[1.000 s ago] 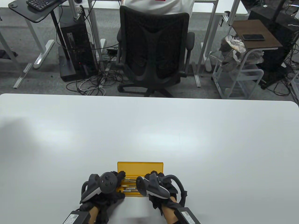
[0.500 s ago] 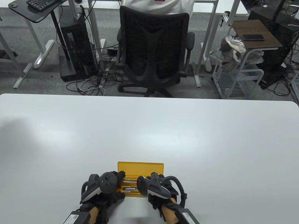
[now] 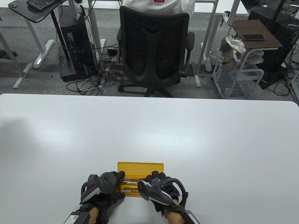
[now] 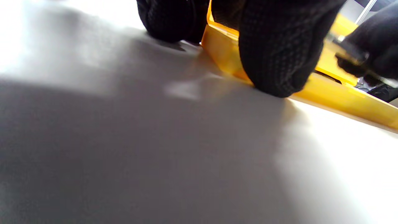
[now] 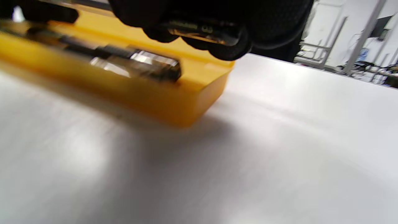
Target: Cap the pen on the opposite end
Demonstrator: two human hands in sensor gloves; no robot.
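Note:
An open yellow pen case (image 3: 140, 167) lies near the table's front edge with its lid standing up at the back. Several dark pens with silver parts (image 3: 129, 184) lie in it. My left hand (image 3: 111, 184) grips the case's left end, and its fingers (image 4: 276, 49) press on the case wall (image 4: 342, 96). My right hand (image 3: 153, 183) is over the case's right end. In the right wrist view its fingers (image 5: 217, 18) pinch one pen (image 5: 199, 32) just above the case (image 5: 174, 99). Another pen (image 5: 136, 62) lies in the tray.
The white table (image 3: 149, 130) stretches far and to both sides of the case. Beyond its far edge stand a black office chair (image 3: 153, 51) and a small side table with a phone (image 3: 253, 37).
My right hand has drawn back a little toward the near edge and tilted, with its fingers still at the pens. My left hand and the case have stayed in place.

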